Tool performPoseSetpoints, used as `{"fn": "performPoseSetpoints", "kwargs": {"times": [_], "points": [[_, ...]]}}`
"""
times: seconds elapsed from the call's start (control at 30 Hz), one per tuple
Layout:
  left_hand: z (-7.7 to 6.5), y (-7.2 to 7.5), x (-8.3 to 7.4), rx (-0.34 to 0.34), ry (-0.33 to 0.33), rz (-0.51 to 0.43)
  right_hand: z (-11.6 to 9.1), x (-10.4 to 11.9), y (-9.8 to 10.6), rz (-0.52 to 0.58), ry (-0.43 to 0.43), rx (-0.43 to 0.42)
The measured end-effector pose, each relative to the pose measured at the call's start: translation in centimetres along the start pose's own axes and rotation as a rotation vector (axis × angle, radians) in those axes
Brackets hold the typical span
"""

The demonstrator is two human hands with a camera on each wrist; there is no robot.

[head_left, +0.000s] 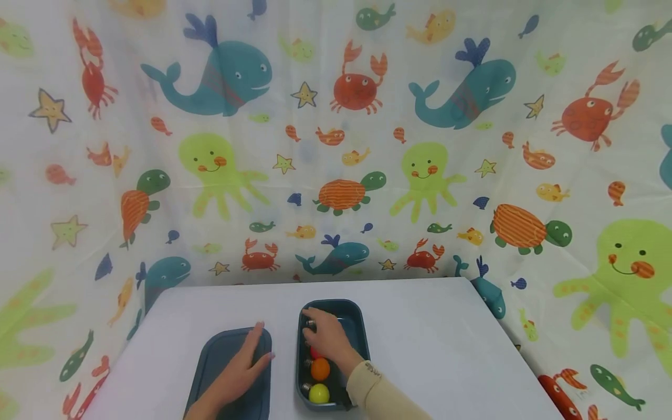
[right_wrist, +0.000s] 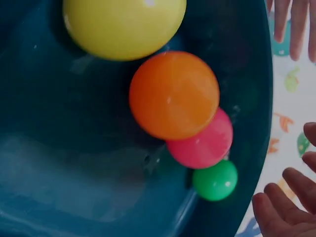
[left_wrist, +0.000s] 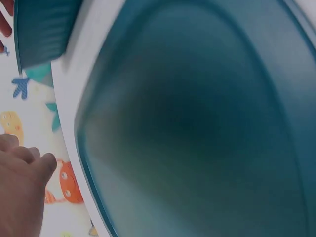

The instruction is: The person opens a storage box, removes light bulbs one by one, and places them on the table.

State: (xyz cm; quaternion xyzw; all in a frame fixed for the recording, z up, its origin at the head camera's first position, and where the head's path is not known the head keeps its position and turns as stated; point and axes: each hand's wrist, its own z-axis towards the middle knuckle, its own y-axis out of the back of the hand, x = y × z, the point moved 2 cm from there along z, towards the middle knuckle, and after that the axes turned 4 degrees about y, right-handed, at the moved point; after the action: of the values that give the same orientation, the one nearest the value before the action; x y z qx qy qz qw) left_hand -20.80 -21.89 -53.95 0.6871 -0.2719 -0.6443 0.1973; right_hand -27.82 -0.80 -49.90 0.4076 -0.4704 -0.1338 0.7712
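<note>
A dark teal bin holds round light bulbs lying in a row along its left wall: a yellow bulb, an orange bulb, a pink-red bulb and a green bulb. Silvery screw bases show beside some of them in the head view. My right hand reaches into the bin's far left corner, thumb and fingers spread about a silvery base; it hides the green bulb there. Over a second flat teal tray or lid, my left hand lies with fingers straight, holding nothing.
Both containers stand side by side on a white tabletop, a narrow gap between them. Behind and around the table hangs a white curtain printed with sea animals.
</note>
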Motion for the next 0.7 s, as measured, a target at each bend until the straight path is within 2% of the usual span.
{"fn": "performPoseSetpoints", "kwargs": {"times": [0.27,0.47,0.57,0.7], "points": [[1.0,-3.1,-2.5,0.021,0.015,-0.097,-0.2,-2.7,1.1,-0.051,-0.078,-0.087],[1.7,-5.1,-3.4,0.040,0.071,-0.121,0.0,-4.1,1.7,-0.056,-0.083,-0.081],[2.0,-6.0,-3.5,0.060,0.058,-0.158,0.2,-4.7,2.0,-0.049,-0.079,-0.060],[2.3,-7.1,-3.3,0.110,0.013,-0.253,0.6,-5.0,2.3,-0.038,-0.058,-0.042]]}}
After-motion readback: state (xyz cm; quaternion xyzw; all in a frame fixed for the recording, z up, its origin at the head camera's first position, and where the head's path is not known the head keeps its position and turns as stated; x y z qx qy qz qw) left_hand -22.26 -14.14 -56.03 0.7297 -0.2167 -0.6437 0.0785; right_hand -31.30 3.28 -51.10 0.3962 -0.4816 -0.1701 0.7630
